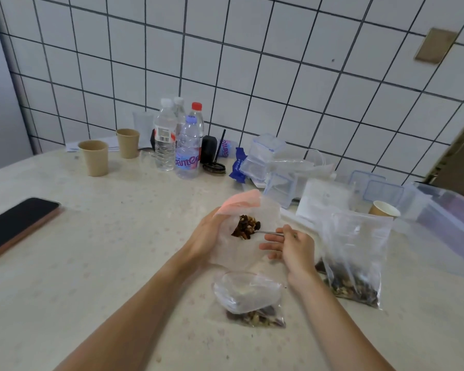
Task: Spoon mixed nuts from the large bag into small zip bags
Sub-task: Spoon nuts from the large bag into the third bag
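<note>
Spoonful: a dark heap of mixed nuts (246, 226) sits on the metal spoon (265, 232), seen through the wall of the small zip bag (248, 236), apparently inside its mouth.
Small zip bag: lifted off the table and tilted, likely so the nuts slide to the bottom.
Left hand (208, 238): grips the bag's left edge near its pink zip strip (240, 202), holding the mouth open.
Right hand (292, 246): pinches the spoon handle between thumb and fingertips, the other fingers loosely spread.
Large bag (355, 259): stands open just right of the right hand, nuts settled at its base, close for short trips.
Filled zip bag (249, 301): lies near the person, out of the way.
Table (118, 250): carries a phone (16, 226), paper cups (94, 158) and water bottles (186, 151), well apart from the work.
</note>
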The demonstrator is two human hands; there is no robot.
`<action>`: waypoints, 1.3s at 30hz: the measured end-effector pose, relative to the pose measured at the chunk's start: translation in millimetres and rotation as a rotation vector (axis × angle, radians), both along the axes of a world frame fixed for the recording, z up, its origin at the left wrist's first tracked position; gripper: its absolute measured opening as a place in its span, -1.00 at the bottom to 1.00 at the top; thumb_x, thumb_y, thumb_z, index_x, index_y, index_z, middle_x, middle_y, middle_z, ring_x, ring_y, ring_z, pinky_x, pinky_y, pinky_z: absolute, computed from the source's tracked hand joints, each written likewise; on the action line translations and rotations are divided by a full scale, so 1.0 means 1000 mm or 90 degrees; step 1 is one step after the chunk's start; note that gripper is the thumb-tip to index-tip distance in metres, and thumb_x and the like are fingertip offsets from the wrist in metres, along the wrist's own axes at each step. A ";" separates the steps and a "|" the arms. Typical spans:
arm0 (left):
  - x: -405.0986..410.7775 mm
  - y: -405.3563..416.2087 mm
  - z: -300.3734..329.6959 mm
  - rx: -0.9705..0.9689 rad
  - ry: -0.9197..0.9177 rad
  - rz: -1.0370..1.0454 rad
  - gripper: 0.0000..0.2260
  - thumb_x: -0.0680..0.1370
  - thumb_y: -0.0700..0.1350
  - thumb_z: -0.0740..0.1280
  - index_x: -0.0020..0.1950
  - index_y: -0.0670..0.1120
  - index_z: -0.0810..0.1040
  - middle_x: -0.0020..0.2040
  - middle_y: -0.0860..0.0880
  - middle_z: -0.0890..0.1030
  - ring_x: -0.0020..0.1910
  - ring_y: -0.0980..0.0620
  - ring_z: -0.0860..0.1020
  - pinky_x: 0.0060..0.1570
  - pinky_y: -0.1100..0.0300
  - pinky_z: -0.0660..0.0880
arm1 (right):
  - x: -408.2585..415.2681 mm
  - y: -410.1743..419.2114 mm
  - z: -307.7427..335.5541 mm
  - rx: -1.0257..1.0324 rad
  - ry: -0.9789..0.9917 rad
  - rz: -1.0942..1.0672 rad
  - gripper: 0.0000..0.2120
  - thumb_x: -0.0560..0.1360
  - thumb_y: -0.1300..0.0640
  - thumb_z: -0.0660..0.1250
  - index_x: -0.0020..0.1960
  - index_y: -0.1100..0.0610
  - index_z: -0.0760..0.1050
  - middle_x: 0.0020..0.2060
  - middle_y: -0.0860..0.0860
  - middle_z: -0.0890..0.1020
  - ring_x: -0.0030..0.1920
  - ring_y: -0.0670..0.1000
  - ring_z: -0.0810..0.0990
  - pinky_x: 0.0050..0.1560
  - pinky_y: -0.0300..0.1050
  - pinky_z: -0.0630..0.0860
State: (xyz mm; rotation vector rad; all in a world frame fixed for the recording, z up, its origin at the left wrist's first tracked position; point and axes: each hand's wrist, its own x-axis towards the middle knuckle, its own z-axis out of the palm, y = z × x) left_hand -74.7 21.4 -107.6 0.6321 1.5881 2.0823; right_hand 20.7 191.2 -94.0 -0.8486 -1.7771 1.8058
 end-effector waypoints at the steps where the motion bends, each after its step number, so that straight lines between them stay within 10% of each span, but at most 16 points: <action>1: 0.000 0.000 0.001 -0.005 0.009 0.004 -0.56 0.43 0.27 0.44 0.26 0.15 0.68 0.25 0.05 0.69 0.30 0.02 0.62 0.37 -0.02 0.50 | 0.002 0.000 0.001 -0.004 0.007 -0.003 -0.70 0.75 0.09 0.12 0.06 0.27 0.50 -0.27 0.12 0.76 -0.34 0.17 0.75 -0.56 -0.15 0.53; 11: -0.001 -0.007 0.002 -0.144 0.151 0.296 -0.81 0.67 -0.14 0.29 0.21 0.12 0.56 0.05 0.17 0.66 0.10 0.10 0.62 0.00 0.20 0.52 | 0.022 0.006 0.015 0.001 0.044 -0.020 -0.70 0.75 0.08 0.13 0.05 0.27 0.52 -0.27 0.13 0.75 -0.29 0.17 0.76 -0.52 -0.16 0.55; 19: 0.004 -0.023 0.023 -0.237 0.231 0.282 -0.31 0.48 0.00 0.58 0.53 0.04 0.34 0.45 0.07 0.47 0.43 0.07 0.42 0.43 -0.01 0.42 | 0.043 -0.001 0.044 0.051 0.097 0.020 -0.70 0.74 0.09 0.15 0.09 0.27 0.55 -0.24 0.15 0.75 -0.27 0.19 0.76 -0.49 -0.15 0.57; 25: 0.043 -0.048 0.032 -0.327 0.382 0.420 -0.75 0.54 0.03 0.49 0.13 0.00 0.52 0.09 0.06 0.58 0.06 0.08 0.56 0.06 0.09 0.52 | 0.082 -0.007 0.052 0.046 0.136 0.071 -0.70 0.74 0.08 0.17 0.06 0.29 0.55 -0.23 0.21 0.74 -0.26 0.24 0.75 -0.51 -0.15 0.54; 33: 0.091 -0.069 0.022 -0.616 0.338 0.138 -0.57 0.61 0.32 0.22 -0.26 0.05 0.58 -0.37 0.08 0.66 -0.32 0.12 0.61 -0.29 0.20 0.44 | 0.133 -0.020 0.032 0.005 0.124 0.125 -0.70 0.73 0.08 0.19 0.05 0.31 0.53 -0.22 0.29 0.71 -0.29 0.27 0.73 -0.51 -0.12 0.53; 39: 0.103 -0.073 0.018 -0.443 0.408 0.117 -0.79 0.61 0.12 0.37 -0.20 0.12 0.63 -0.34 0.15 0.63 -0.38 0.19 0.54 -0.33 0.34 0.41 | 0.155 -0.027 0.024 0.168 0.117 0.162 -0.71 0.71 0.03 0.20 0.00 0.17 0.58 -0.23 0.17 0.73 -0.35 0.20 0.72 -0.50 -0.15 0.47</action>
